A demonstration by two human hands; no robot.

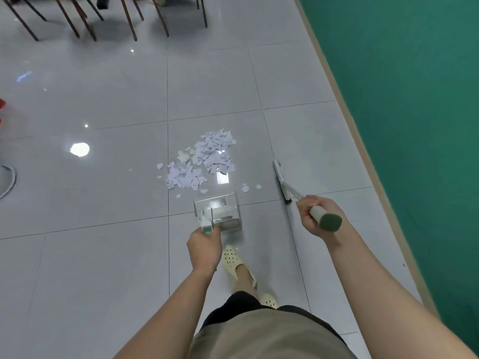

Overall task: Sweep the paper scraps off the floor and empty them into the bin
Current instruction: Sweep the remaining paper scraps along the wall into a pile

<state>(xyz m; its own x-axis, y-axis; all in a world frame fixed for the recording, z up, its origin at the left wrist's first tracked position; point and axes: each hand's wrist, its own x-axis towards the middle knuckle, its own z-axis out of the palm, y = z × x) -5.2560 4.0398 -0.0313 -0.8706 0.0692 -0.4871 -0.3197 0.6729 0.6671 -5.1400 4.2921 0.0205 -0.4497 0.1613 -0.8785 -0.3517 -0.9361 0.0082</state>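
Partly hidden: the dustpan's (217, 212) handle disappears under the left hand (204, 248), which grasps it; the pan stands on the floor, mouth toward the paper scraps (201, 161). The right hand (315, 215) is clenched round the broom handle (325, 217); the broom head (281, 181) is seen edge-on to the right of the pile, its bristles hard to make out. Scraps lie heaped just beyond the pan, a few strays between pan and broom. Chair legs (129, 20) are cut off at the top edge, and a red object (2, 103) at the left edge. Glossy grey floor tiles (103, 99); green wall (414, 99) at right.
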